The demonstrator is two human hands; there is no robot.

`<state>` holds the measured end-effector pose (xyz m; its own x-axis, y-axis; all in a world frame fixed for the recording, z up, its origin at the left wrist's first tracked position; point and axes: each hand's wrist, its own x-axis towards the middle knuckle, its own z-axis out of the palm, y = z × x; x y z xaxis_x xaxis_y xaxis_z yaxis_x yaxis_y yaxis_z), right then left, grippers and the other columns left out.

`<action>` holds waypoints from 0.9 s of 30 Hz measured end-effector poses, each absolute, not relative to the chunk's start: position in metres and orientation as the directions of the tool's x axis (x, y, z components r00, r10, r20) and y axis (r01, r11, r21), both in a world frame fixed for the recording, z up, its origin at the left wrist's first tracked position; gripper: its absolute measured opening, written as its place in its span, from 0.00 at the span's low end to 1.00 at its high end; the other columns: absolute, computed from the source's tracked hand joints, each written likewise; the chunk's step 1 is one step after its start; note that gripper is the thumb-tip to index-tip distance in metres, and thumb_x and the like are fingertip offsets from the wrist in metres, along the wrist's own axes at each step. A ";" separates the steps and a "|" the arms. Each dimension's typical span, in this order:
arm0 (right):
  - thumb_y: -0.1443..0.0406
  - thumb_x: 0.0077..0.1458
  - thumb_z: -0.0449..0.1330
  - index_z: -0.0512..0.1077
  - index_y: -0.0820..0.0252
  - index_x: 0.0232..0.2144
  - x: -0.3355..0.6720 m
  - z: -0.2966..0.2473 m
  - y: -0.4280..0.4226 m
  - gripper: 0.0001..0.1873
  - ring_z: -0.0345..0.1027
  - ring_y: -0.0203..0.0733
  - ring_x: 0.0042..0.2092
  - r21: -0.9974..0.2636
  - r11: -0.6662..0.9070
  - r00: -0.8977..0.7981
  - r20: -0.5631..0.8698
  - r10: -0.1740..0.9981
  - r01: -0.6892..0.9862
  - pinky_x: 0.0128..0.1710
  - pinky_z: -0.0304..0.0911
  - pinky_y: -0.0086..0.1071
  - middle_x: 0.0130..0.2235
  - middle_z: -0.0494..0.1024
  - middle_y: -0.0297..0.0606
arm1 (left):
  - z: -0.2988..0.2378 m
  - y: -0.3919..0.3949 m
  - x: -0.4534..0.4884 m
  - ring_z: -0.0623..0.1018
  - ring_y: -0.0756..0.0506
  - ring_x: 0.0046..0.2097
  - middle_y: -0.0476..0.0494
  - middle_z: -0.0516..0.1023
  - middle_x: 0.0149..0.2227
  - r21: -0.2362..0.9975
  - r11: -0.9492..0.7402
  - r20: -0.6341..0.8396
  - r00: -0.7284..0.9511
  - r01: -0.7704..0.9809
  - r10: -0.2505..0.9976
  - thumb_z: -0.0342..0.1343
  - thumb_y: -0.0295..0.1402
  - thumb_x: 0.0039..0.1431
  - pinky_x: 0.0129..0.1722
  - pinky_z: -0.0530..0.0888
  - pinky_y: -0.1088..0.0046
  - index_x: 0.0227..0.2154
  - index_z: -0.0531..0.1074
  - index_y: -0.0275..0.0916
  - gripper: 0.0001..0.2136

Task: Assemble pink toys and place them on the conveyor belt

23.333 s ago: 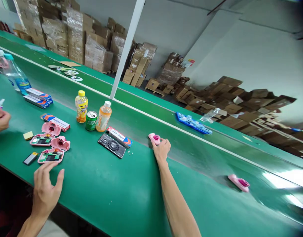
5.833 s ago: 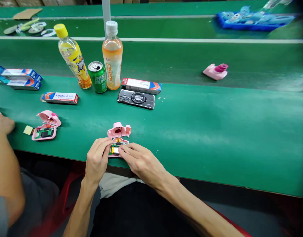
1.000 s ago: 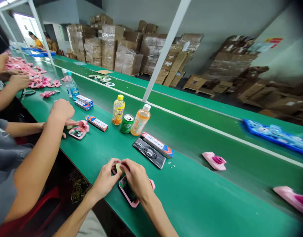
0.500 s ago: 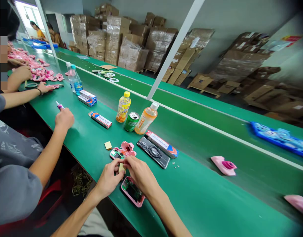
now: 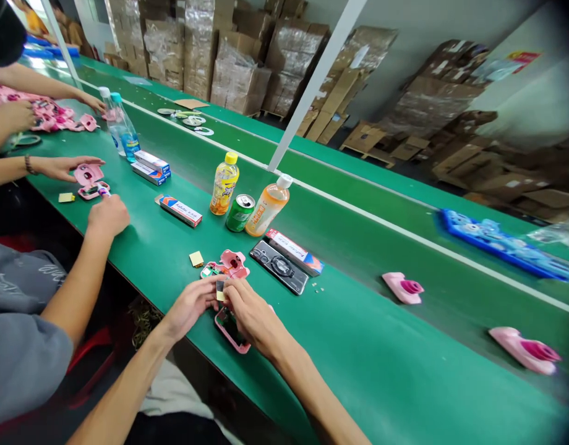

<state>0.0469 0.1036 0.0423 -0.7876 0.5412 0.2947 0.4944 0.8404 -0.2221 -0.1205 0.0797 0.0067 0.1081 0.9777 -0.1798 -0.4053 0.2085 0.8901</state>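
Note:
In front of me a small yellow-and-dark rectangular piece [image 5: 220, 291] is held between both hands. My left hand [image 5: 192, 304] grips its left side with the fingertips, and my right hand [image 5: 250, 309] pinches the right edge. Partly under my right hand lies a pink casing [image 5: 231, 330] with a dark inside. Just beyond my fingers rests an opened pink casing [image 5: 233, 264] with a green circuit board, its near part hidden by my hands. A yellow square piece [image 5: 196, 259] sits to the left of it.
Beyond are a phone [image 5: 279, 266], a glue box [image 5: 294, 252], a green can [image 5: 240, 213], a yellow-capped bottle [image 5: 224, 184] and an orange drink bottle [image 5: 268, 207]. Pink parts [image 5: 402, 288] lie on the belt, right. A co-worker's hand [image 5: 107, 216] works at left near another pink casing [image 5: 89, 176].
The held piece has turned, now showing a dark part above the yellow. My left fingers have straightened. The co-worker's glue tube has moved to a pink casing. The view has shifted slightly.

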 end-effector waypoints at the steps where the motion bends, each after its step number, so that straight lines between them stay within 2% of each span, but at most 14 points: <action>1: 0.78 0.63 0.47 0.63 0.58 0.38 0.045 0.046 0.102 0.11 0.68 0.45 0.43 -0.208 0.849 -0.790 0.310 0.528 0.485 0.43 0.71 0.37 0.42 0.73 0.44 | 0.008 0.081 -0.122 0.81 0.43 0.38 0.34 0.84 0.40 0.875 0.225 -0.194 0.115 -0.430 0.974 0.63 0.44 0.56 0.37 0.76 0.69 0.46 0.80 0.31 0.22; 4: 0.76 0.65 0.48 0.65 0.60 0.40 0.046 0.058 0.081 0.10 0.69 0.47 0.47 -0.211 0.828 -0.775 0.292 0.561 0.520 0.49 0.70 0.41 0.45 0.75 0.47 | 0.008 0.080 -0.123 0.81 0.43 0.40 0.36 0.84 0.41 0.839 0.251 -0.228 0.106 -0.482 0.968 0.68 0.44 0.54 0.42 0.77 0.70 0.47 0.80 0.33 0.22; 6: 0.74 0.67 0.47 0.66 0.59 0.40 0.064 0.065 0.046 0.11 0.70 0.45 0.45 -0.374 0.743 -0.691 0.290 0.662 0.554 0.47 0.71 0.39 0.44 0.76 0.45 | 0.007 0.077 -0.122 0.81 0.44 0.42 0.38 0.84 0.43 0.818 0.247 -0.243 0.077 -0.520 0.967 0.69 0.44 0.53 0.44 0.77 0.71 0.47 0.80 0.34 0.22; 8: 0.71 0.68 0.46 0.67 0.57 0.37 0.102 0.069 -0.006 0.11 0.71 0.39 0.36 -0.628 0.487 -0.447 0.237 0.862 0.607 0.39 0.71 0.31 0.37 0.77 0.38 | 0.007 0.076 -0.121 0.82 0.45 0.44 0.39 0.84 0.45 0.812 0.217 -0.249 0.015 -0.541 0.968 0.68 0.44 0.56 0.44 0.78 0.73 0.48 0.79 0.35 0.21; 10: 0.63 0.68 0.52 0.70 0.55 0.33 0.154 0.067 -0.079 0.11 0.72 0.37 0.30 -0.782 0.057 0.009 0.079 0.997 0.620 0.31 0.70 0.27 0.31 0.77 0.35 | 0.008 0.075 -0.120 0.82 0.46 0.42 0.41 0.84 0.45 0.835 0.181 -0.234 -0.038 -0.520 0.971 0.69 0.41 0.57 0.41 0.79 0.74 0.50 0.78 0.36 0.21; 11: 0.58 0.65 0.56 0.72 0.55 0.33 0.181 0.063 -0.121 0.10 0.73 0.39 0.30 -0.793 -0.168 0.286 0.008 0.958 0.586 0.29 0.70 0.27 0.31 0.78 0.35 | 0.008 0.075 -0.120 0.82 0.47 0.39 0.43 0.84 0.42 0.851 0.163 -0.217 -0.052 -0.500 0.975 0.71 0.40 0.54 0.39 0.80 0.75 0.49 0.78 0.38 0.21; 13: 0.50 0.51 0.65 0.77 0.54 0.36 0.226 0.052 -0.213 0.16 0.78 0.47 0.32 -0.729 -0.526 0.707 -0.082 0.703 0.438 0.31 0.74 0.33 0.32 0.82 0.39 | 0.008 0.074 -0.119 0.82 0.49 0.34 0.48 0.84 0.36 0.875 0.132 -0.181 -0.061 -0.467 0.982 0.76 0.37 0.46 0.34 0.80 0.77 0.45 0.79 0.40 0.23; 15: 0.46 0.40 0.65 0.79 0.52 0.30 0.247 0.033 -0.300 0.20 0.80 0.56 0.33 -0.598 -0.762 0.918 -0.105 0.381 0.248 0.30 0.75 0.40 0.29 0.83 0.42 | 0.005 0.070 -0.117 0.81 0.48 0.33 0.49 0.83 0.33 0.899 0.102 -0.143 -0.065 -0.426 0.988 0.79 0.36 0.38 0.32 0.80 0.78 0.38 0.81 0.40 0.22; 16: 0.46 0.39 0.63 0.80 0.51 0.26 0.247 0.022 -0.338 0.19 0.80 0.59 0.32 -0.494 -0.848 0.955 -0.107 0.276 0.190 0.29 0.75 0.44 0.27 0.83 0.43 | 0.004 0.067 -0.116 0.81 0.48 0.33 0.48 0.83 0.34 0.916 0.081 -0.114 -0.061 -0.392 0.992 0.79 0.36 0.38 0.32 0.80 0.77 0.36 0.82 0.40 0.20; 18: 0.47 0.40 0.58 0.78 0.48 0.18 0.231 -0.003 -0.396 0.16 0.79 0.62 0.29 -0.320 -0.937 0.981 -0.078 0.176 0.143 0.28 0.74 0.48 0.24 0.82 0.43 | 0.000 0.061 -0.115 0.80 0.48 0.33 0.47 0.84 0.37 0.954 0.010 -0.021 -0.033 -0.300 0.999 0.77 0.35 0.42 0.32 0.80 0.74 0.36 0.84 0.41 0.16; 20: 0.50 0.41 0.54 0.74 0.46 0.13 0.208 -0.023 -0.429 0.16 0.77 0.64 0.27 -0.230 -0.962 0.986 -0.041 0.162 0.148 0.26 0.72 0.49 0.22 0.79 0.44 | -0.003 0.056 -0.116 0.80 0.48 0.32 0.46 0.85 0.39 0.974 -0.092 0.095 0.007 -0.208 0.995 0.75 0.33 0.47 0.32 0.81 0.72 0.38 0.84 0.43 0.13; 22: 0.51 0.41 0.52 0.72 0.47 0.11 0.191 -0.029 -0.437 0.17 0.76 0.66 0.27 -0.198 -0.968 0.987 -0.008 0.160 0.155 0.26 0.72 0.53 0.21 0.78 0.47 | -0.003 0.054 -0.119 0.80 0.49 0.32 0.47 0.85 0.40 0.974 -0.198 0.206 0.066 -0.112 0.976 0.73 0.30 0.50 0.32 0.81 0.74 0.39 0.85 0.44 0.11; 25: 0.52 0.50 0.53 0.78 0.54 0.21 0.183 -0.009 -0.392 0.20 0.79 0.68 0.35 -0.158 -0.942 0.940 0.223 0.260 0.298 0.38 0.73 0.59 0.31 0.82 0.52 | 0.002 0.052 -0.121 0.81 0.50 0.35 0.49 0.84 0.39 0.919 -0.391 0.375 0.204 0.044 0.904 0.69 0.27 0.55 0.32 0.80 0.77 0.40 0.84 0.45 0.10; 27: 0.54 0.59 0.56 0.82 0.60 0.39 0.176 0.017 -0.320 0.20 0.78 0.63 0.46 -0.183 -0.835 0.806 0.432 0.405 0.518 0.48 0.72 0.56 0.44 0.83 0.53 | 0.005 0.051 -0.120 0.81 0.49 0.37 0.49 0.84 0.38 0.838 -0.530 0.476 0.302 0.128 0.826 0.67 0.27 0.58 0.34 0.80 0.77 0.41 0.84 0.45 0.09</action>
